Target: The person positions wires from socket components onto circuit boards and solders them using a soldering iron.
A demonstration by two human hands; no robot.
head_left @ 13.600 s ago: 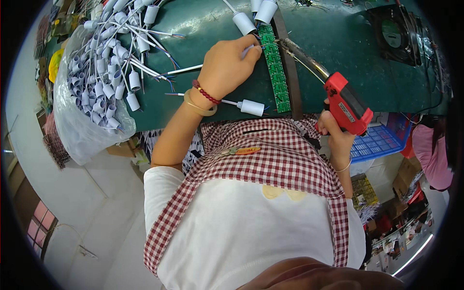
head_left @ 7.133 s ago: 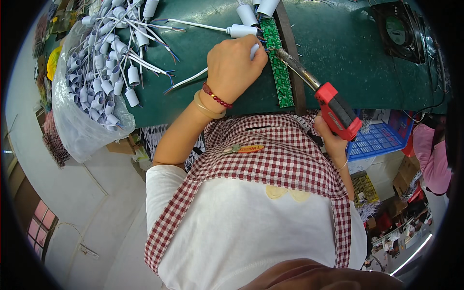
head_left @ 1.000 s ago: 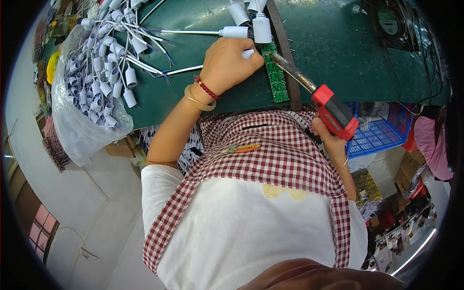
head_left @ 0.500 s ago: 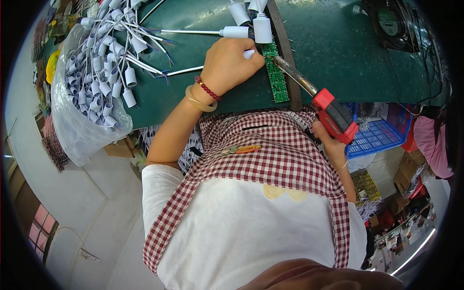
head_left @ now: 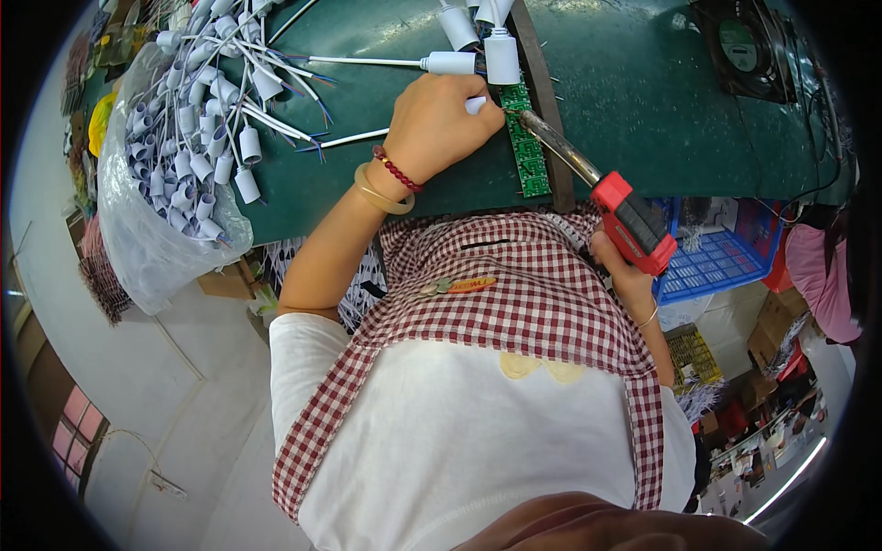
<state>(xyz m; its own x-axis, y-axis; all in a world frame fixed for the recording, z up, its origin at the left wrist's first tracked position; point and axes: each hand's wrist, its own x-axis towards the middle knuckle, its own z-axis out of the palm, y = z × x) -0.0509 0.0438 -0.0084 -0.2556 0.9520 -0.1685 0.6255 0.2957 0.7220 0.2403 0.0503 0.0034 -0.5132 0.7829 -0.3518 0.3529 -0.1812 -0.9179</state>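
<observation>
Closest in is a red-and-white checked apron (head_left: 514,303) at the table's edge. Just past it, the right hand (head_left: 632,275) is wrapped around the handle of a red-and-black soldering gun (head_left: 634,222), whose metal barrel slants up and leftward. Its tip is at a green circuit-board strip (head_left: 530,163); whether it touches is too small to tell. The strip lies lengthwise beside a dark bar (head_left: 558,174) on the green table (head_left: 652,138). On the strip's other side, the left hand (head_left: 441,124) pinches a white cylindrical socket (head_left: 475,105), mostly hidden by the fingers. Farther out, more white sockets (head_left: 502,57) cluster at the strip's upper end, and a black fan (head_left: 749,46) stands at the right.
</observation>
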